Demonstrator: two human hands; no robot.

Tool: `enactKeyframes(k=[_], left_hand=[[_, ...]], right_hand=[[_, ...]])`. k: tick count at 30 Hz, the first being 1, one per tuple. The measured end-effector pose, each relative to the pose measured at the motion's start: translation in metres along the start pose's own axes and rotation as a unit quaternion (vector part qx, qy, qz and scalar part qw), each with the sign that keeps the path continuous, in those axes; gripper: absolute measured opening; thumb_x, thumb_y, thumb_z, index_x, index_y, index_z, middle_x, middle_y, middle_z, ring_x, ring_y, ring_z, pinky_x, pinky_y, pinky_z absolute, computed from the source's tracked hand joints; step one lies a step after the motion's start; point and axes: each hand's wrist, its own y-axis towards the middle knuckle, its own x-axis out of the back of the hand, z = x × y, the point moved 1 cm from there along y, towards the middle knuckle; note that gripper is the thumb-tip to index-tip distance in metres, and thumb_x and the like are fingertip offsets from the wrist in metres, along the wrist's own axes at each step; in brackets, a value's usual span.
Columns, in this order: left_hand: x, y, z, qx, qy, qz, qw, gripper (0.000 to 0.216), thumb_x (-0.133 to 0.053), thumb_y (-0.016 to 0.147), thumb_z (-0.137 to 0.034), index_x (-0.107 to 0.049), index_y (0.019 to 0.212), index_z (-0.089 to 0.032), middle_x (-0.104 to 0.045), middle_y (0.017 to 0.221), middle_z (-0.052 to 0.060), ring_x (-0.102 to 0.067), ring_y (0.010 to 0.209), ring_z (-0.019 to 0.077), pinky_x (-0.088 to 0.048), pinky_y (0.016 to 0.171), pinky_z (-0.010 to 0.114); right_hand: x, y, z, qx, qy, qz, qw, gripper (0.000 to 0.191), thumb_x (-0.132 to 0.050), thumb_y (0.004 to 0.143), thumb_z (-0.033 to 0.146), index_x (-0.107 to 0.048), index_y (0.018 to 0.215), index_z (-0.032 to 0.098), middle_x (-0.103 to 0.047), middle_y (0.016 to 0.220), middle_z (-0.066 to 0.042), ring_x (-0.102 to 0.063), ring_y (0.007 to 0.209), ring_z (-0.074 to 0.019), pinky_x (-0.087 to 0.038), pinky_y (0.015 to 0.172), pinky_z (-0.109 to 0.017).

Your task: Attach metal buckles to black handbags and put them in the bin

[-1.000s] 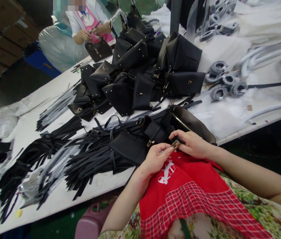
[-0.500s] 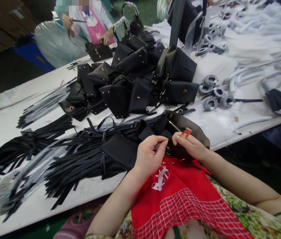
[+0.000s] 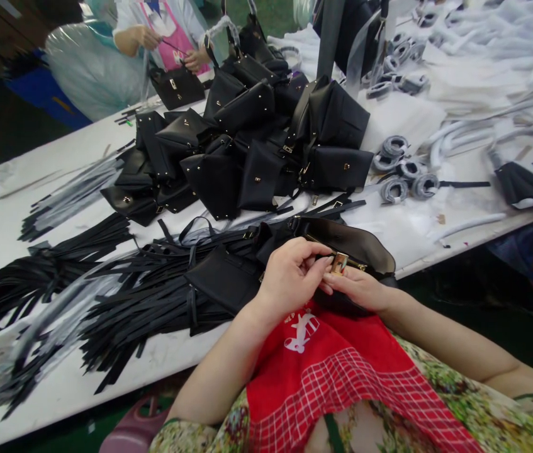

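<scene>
Head view: gold-coloured metal piece (image 3: 340,263), one, at the open bag's (image 3: 367,240) near side, pinched by right hand (image 3: 361,289). Left hand (image 3: 292,277): fingertips together beside it, any grip hidden. Risk, judged: shallow fingertip hold; piece could slip into bag.

Your head camera looks out from above your own chest, facing forward and down over the white worktable (image 3: 39,154). It sits close to you: your red checked apron (image 3: 342,384) fills five o'clock, with your left hand (image 3: 292,277) and right hand (image 3: 365,288) between it and the centre. The near table edge slants from eight o'clock to three. Farther off, black handbags (image 3: 247,135) pile near twelve, a co-worker (image 3: 169,41) at eleven.
</scene>
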Motion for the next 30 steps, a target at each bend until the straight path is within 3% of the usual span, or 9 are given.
enactKeyframes(k=[3,8,12,18,23,30], left_hand=[[0.005,-0.001,0.001,0.005,0.044,0.024,0.999,0.013,-0.06,0.087,-0.023,-0.071,0.093,-0.018,-0.061,0.071,0.0,-0.058,0.068,0.0121,-0.046,0.066,0.024],[0.007,-0.006,-0.013,0.026,0.208,0.091,0.973,0.018,-0.057,0.089,-0.028,-0.072,0.094,-0.021,-0.066,0.079,0.002,-0.061,0.07,0.0162,-0.047,0.063,0.028],[0.003,-0.007,-0.024,0.038,0.313,0.131,0.94,0.025,-0.048,0.093,-0.027,-0.071,0.09,-0.018,-0.068,0.085,0.005,-0.064,0.075,0.0193,-0.049,0.066,0.031],[-0.005,-0.006,-0.026,0.048,0.364,0.177,0.913,0.023,-0.046,0.093,-0.021,-0.067,0.088,-0.015,-0.066,0.084,0.008,-0.065,0.073,0.0216,-0.048,0.062,0.032],[-0.011,-0.009,-0.024,0.027,0.367,0.157,0.916,0.019,-0.047,0.09,-0.016,-0.065,0.085,-0.014,-0.064,0.08,0.008,-0.064,0.071,0.0228,-0.046,0.058,0.032],[-0.007,-0.008,-0.014,0.033,0.305,0.07,0.949,0.012,-0.052,0.084,-0.016,-0.06,0.075,-0.018,-0.062,0.077,0.004,-0.059,0.071,0.0189,-0.044,0.061,0.03]], right_hand=[[-0.003,0.0,0.0,-0.024,-0.005,-0.018,1.0,0.047,-0.042,0.093,0.058,-0.049,0.069,0.018,-0.048,0.074,-0.001,-0.043,0.073,-0.0147,-0.04,0.075,-0.028],[-0.017,0.005,0.003,-0.098,0.021,-0.11,0.989,0.048,-0.047,0.087,0.063,-0.053,0.071,0.019,-0.055,0.072,-0.002,-0.049,0.071,-0.0164,-0.045,0.075,-0.031],[-0.023,0.013,0.003,-0.073,-0.033,-0.123,0.989,0.044,-0.046,0.088,0.058,-0.056,0.073,0.018,-0.06,0.074,-0.004,-0.053,0.075,-0.0181,-0.045,0.076,-0.032],[-0.022,0.014,-0.01,-0.052,-0.166,-0.147,0.974,0.034,-0.046,0.088,0.044,-0.047,0.066,0.019,-0.054,0.065,-0.002,-0.046,0.061,-0.0141,-0.041,0.06,-0.029],[-0.021,0.01,-0.012,-0.022,-0.179,-0.157,0.971,0.03,-0.046,0.088,0.039,-0.045,0.064,0.02,-0.055,0.064,-0.002,-0.046,0.06,-0.0137,-0.042,0.058,-0.028],[-0.015,0.012,-0.01,-0.031,-0.163,-0.139,0.976,0.033,-0.044,0.092,0.045,-0.055,0.077,0.017,-0.063,0.077,-0.004,-0.054,0.071,-0.018,-0.044,0.067,-0.03]])
